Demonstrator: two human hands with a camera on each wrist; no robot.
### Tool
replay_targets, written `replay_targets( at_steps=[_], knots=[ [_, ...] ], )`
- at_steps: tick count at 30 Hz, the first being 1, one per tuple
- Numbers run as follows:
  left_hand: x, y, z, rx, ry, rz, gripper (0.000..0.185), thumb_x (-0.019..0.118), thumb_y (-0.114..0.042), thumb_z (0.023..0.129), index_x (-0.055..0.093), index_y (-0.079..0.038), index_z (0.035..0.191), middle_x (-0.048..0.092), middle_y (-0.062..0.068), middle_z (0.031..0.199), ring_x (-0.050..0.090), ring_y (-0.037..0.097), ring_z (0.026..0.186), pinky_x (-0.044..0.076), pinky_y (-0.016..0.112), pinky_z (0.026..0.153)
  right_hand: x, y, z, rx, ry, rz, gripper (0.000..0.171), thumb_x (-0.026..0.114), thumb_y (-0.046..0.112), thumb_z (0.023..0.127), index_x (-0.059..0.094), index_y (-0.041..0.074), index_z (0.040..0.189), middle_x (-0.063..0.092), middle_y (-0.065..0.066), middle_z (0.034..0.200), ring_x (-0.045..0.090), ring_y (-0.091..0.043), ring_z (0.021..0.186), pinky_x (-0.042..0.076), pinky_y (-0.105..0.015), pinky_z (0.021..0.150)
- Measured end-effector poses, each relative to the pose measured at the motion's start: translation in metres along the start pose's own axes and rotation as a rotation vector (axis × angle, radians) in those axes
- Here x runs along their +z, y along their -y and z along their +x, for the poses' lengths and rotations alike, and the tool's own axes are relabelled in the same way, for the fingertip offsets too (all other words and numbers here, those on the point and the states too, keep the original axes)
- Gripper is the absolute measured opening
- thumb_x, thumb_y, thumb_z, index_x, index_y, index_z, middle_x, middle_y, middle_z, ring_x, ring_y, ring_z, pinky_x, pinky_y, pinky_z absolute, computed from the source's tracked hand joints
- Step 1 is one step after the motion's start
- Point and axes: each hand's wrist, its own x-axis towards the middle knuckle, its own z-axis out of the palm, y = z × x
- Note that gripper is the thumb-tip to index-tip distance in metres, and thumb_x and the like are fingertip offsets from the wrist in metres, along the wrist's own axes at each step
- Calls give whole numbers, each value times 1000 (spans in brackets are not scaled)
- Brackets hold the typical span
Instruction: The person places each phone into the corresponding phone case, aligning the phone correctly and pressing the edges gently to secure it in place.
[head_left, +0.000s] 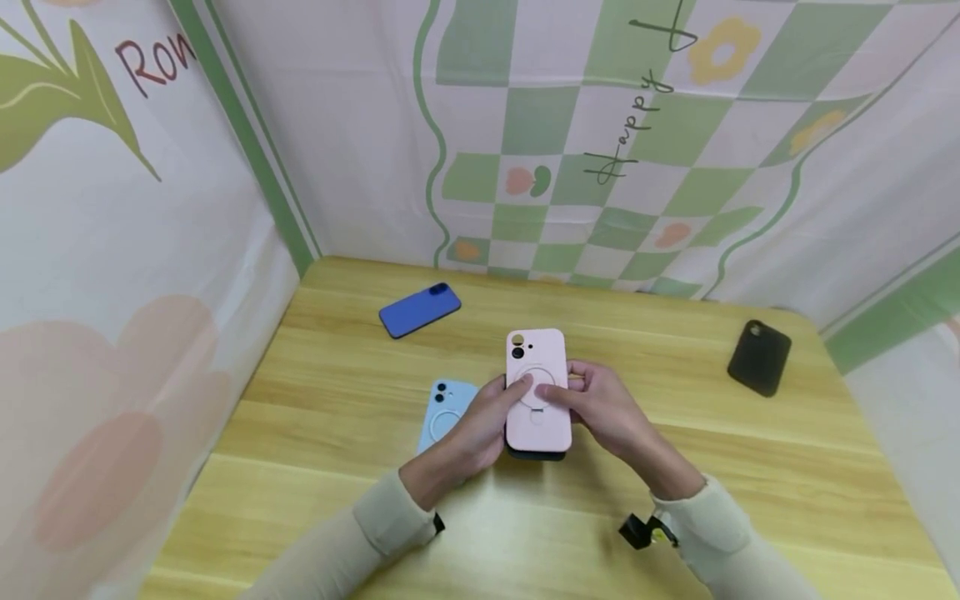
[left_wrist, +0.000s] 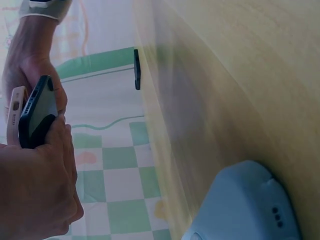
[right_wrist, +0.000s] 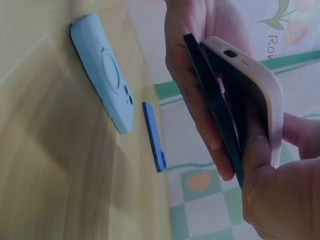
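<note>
Both hands hold a pink phone case (head_left: 551, 350) and a dark phone (right_wrist: 212, 100) over the middle of the table. My left hand (head_left: 483, 425) grips them from the left, its thumb on the case's back. From the other side my right hand (head_left: 609, 408) grips the case, its thumb near the ring on the back. In the right wrist view the case and phone stand apart at the lower end, with a right-hand finger in the gap. Just left of the left hand lies a light blue phone case (head_left: 448, 408), partly hidden by that hand.
A blue phone (head_left: 420, 311) lies at the back left of the wooden table (head_left: 652, 342). Near the right edge is a black phone or case (head_left: 759, 358). Patterned curtains (head_left: 360, 150) border the table's back and left sides.
</note>
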Motion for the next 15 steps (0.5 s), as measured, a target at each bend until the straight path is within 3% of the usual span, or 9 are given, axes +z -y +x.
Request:
replay_targets(
  at_steps=[7,15],
  knots=[
    [-2,3,1,-15,25,11,51,47,-31,114,42,-3,157,67,15,138,65,30,128,57,41,106,0,-2,0,10,-2,-48,48,68,4,101,49,-19,138,80,-15,99,79,-19,85,67,-35,77],
    [-1,5,2,1,-1,33,46,48,-25,114,46,-1,154,68,18,135,68,29,121,60,41,101,-7,3,-4,11,-102,-291,36,69,25,104,70,-9,115,78,-13,92,76,-23,78,67,-41,74]
  ],
)
